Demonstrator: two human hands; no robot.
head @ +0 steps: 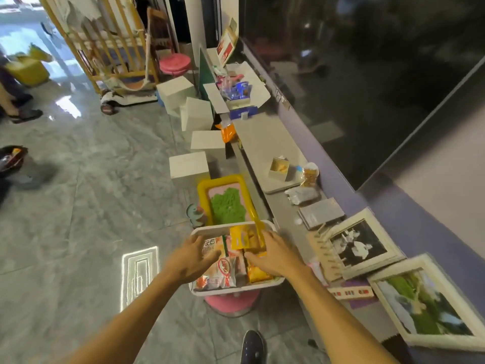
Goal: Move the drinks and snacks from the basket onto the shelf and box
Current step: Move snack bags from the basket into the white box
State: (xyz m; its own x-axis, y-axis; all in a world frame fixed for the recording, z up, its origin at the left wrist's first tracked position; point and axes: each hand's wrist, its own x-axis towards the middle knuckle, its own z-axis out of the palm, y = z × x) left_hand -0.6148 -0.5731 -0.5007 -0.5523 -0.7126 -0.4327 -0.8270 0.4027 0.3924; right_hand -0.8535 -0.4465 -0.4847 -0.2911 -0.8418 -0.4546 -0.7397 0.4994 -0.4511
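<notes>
the basket (236, 288), a white plastic tub with rounded corners, sits on a round pink stool (232, 303) just beside the shelf. it is crowded with snacks: a glossy yellow packet (244, 239) standing at the far end, a crinkly white and orange packet (219, 271) on the left and a flat orange packet (258, 273) on the right. no drink can be made out in it. the left hand (194, 256) hovers over the white and orange packet, fingers loosely spread, holding nothing. the right hand (274, 254) lies against the yellow packet with its thumb out to the side; whether its fingers have closed on the foil cannot be told.

by the look of it the job is partly done at most. the long grey shelf (265, 137) (a smooth, matte ledge under the dark window) carries a small open card carton (279, 168), a little clear bottle (309, 176), a silver pouch (301, 194) and, farther on, an orange bag (227, 132) at its edge. the box (258, 85) at the far end, white card with its flaps open, holds blue and pink things too blurred to name. most of the basket's load waits to be moved.

beyond the basket lies a yellow-rimmed tray (201, 195) of green crumbly stuff. white blocks (189, 166) stand on the polished grey stone floor (78, 206), and framed pictures (359, 244) lie at the shelf's near end.
</notes>
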